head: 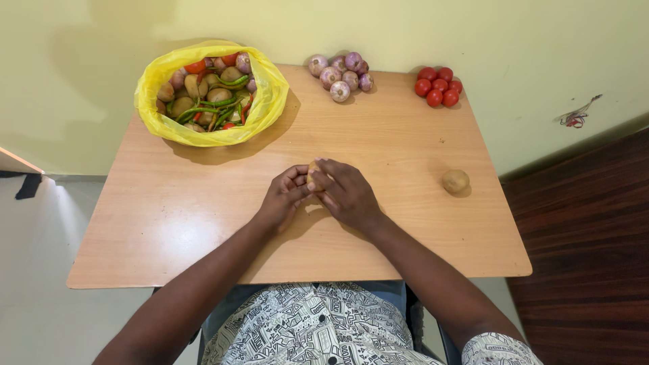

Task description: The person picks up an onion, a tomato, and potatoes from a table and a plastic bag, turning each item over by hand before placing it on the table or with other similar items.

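Observation:
Both hands meet at the middle of a small wooden table (169, 223). My left hand (282, 197) and my right hand (345, 192) are closed together around one potato (312, 173), of which only a small pale part shows between the fingers. A second potato (455, 181) lies alone on the table to the right of my right hand, apart from it.
A yellow plastic bag (267, 101) at the back left holds potatoes, green chillies, tomatoes and onions. Several purple onions (341, 76) are grouped at the back middle. Several red tomatoes (438, 86) sit at the back right. A yellow wall stands behind the table.

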